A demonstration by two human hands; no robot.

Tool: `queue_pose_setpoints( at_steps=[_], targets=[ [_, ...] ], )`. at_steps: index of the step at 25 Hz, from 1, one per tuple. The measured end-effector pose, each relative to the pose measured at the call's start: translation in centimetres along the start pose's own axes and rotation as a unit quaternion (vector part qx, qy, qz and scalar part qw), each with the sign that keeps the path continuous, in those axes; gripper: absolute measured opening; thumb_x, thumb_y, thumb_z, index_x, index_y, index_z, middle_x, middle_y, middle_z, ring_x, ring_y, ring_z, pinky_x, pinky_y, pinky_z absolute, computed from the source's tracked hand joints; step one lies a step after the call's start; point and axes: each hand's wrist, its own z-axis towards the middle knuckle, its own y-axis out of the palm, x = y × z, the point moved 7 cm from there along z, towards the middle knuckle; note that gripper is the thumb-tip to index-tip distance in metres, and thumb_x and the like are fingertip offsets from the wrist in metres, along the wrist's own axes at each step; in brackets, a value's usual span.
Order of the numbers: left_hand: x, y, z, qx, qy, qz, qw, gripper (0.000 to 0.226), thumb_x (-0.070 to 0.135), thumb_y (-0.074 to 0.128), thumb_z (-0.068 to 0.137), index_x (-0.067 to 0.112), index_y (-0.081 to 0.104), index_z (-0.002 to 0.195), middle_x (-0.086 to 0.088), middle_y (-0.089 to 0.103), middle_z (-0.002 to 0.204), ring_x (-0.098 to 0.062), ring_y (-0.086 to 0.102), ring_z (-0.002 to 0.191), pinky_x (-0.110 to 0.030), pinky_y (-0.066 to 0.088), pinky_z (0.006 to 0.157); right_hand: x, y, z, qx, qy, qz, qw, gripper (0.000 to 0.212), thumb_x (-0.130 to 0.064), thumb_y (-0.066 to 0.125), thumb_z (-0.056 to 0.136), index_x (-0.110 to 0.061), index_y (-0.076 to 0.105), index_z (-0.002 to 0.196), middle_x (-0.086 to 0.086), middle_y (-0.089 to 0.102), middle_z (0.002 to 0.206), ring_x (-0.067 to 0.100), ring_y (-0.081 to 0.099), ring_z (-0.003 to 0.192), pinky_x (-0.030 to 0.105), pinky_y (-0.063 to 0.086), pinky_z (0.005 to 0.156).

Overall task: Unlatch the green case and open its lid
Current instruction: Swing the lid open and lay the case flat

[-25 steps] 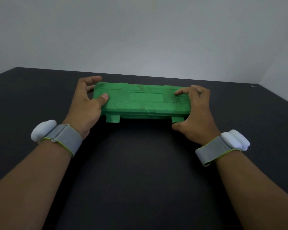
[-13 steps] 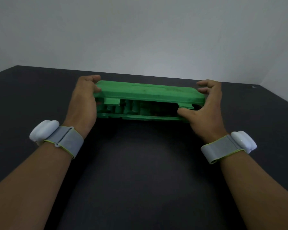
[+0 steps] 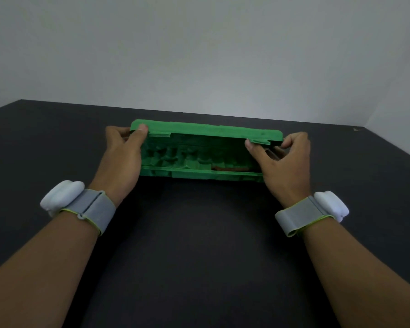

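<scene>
L hand (image 3: 121, 157) & R hand (image 3: 284, 162) each pinch the lid (image 3: 206, 131) of green case (image 3: 199, 172), lid half raised; inside maybe a brown tool, too dim.

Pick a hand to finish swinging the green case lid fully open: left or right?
Left, marginally. The left hand has its thumb planted on the lid edge at its corner; the right hand pinches lower, fingers partly inside the gap. Both could lift together.

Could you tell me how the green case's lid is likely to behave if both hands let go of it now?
The lid would probably drop shut: it is only partly raised, held at both ends by the left hand and right hand. It looks like stiff moulded plastic, so it likely won't flop.
</scene>
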Motion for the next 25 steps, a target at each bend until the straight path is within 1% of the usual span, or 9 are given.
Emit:
queue_pose_setpoints(
  at_steps=[3,5,8,11,13,14,16,19,25],
  targets=[
    [0.8,0.6,-0.8,-0.024,0.014,0.042,0.999,0.034,0.049,0.055,0.069,0.037,0.043,0.098,0.012,0.057,0.105,-0.004,0.062,0.109,-0.044,0.048,0.096,-0.3,0.3,0.1,-0.013,-0.019,0.003,1.000,0.058,-0.046,0.083,0.073,-0.019,0.040,0.099,0.008,0.045,0.114,0.026,0.062,0.102,0.038,0.058,0.084],
    [1.6,1.5,-1.8,-0.042,0.032,0.095,0.994,0.054,0.034,0.064,0.075,0.045,0.037,0.120,0.016,0.057,0.115,0.008,0.060,0.102,-0.033,0.048,0.086,-0.6,0.6,-0.1,-0.035,-0.028,0.016,0.999,0.058,-0.027,0.087,0.075,-0.018,0.042,0.110,0.007,0.038,0.124,0.027,0.061,0.111,0.041,0.059,0.092],
    [2.6,2.3,-2.5,-0.001,0.093,0.207,0.974,0.089,0.012,0.074,0.087,0.023,0.017,0.156,-0.008,0.039,0.144,-0.029,0.052,0.124,-0.047,0.047,0.102,-1.0,1.4,-0.6,-0.073,-0.053,-0.059,0.994,0.071,-0.016,0.084,0.074,-0.018,0.040,0.129,0.005,0.034,0.134,0.021,0.056,0.110,0.050,0.059,0.088],
    [3.3,3.3,-2.5,0.026,0.112,0.297,0.948,0.097,0.001,0.065,0.089,0.012,0.000,0.160,-0.019,0.029,0.146,-0.042,0.047,0.120,-0.050,0.044,0.098,-1.3,2.6,-0.9,-0.113,-0.064,-0.213,0.968,0.087,-0.025,0.073,0.078,-0.028,0.025,0.150,0.001,0.028,0.149,0.024,0.055,0.105,0.042,0.053,0.070],
    [3.1,4.2,-2.7,0.015,0.125,0.360,0.924,0.089,0.004,0.059,0.093,0.013,0.001,0.160,-0.017,0.026,0.155,-0.042,0.040,0.129,-0.053,0.038,0.100,-0.9,3.8,-1.1,-0.155,-0.058,-0.275,0.947,0.087,-0.026,0.061,0.085,-0.035,0.012,0.157,0.001,0.016,0.164,0.029,0.046,0.135,0.043,0.050,0.080],
    [2.9,4.6,-2.7,0.006,0.131,0.391,0.911,0.083,0.007,0.056,0.095,0.014,0.005,0.160,-0.015,0.022,0.160,-0.041,0.036,0.134,-0.054,0.036,0.102,-0.7,4.3,-1.2,-0.183,-0.057,-0.301,0.934,0.084,-0.027,0.054,0.090,-0.036,0.007,0.159,0.003,0.007,0.169,0.030,0.029,0.149,0.048,0.049,0.096],
    [2.6,4.9,-2.4,-0.016,0.133,0.451,0.882,0.072,0.016,0.050,0.099,0.017,0.012,0.160,-0.010,0.015,0.166,-0.039,0.030,0.141,-0.052,0.033,0.106,-0.3,5.2,-1.4,-0.237,-0.058,-0.350,0.904,0.077,-0.030,0.041,0.097,-0.035,-0.002,0.160,0.010,-0.005,0.172,0.034,0.007,0.156,0.049,0.026,0.121],
    [2.1,4.8,-1.8,-0.038,0.119,0.495,0.860,0.066,0.033,0.041,0.100,0.028,0.015,0.160,-0.004,0.016,0.168,-0.035,0.029,0.143,-0.047,0.031,0.109,0.3,5.8,-1.2,-0.280,-0.051,-0.394,0.874,0.071,-0.043,0.033,0.100,-0.041,-0.006,0.159,0.014,-0.004,0.171,0.039,0.023,0.149,0.048,0.024,0.119],
    [1.5,5.9,0.2,-0.060,0.076,0.567,0.818,0.091,0.085,0.005,0.082,0.037,0.008,0.159,-0.006,0.031,0.163,-0.036,0.029,0.141,-0.051,0.030,0.107,1.2,7.1,-0.6,-0.333,-0.025,-0.449,0.829,0.073,-0.071,0.018,0.094,-0.043,0.001,0.159,0.010,0.001,0.172,0.035,0.010,0.153,0.049,0.017,0.120]
  ],
)
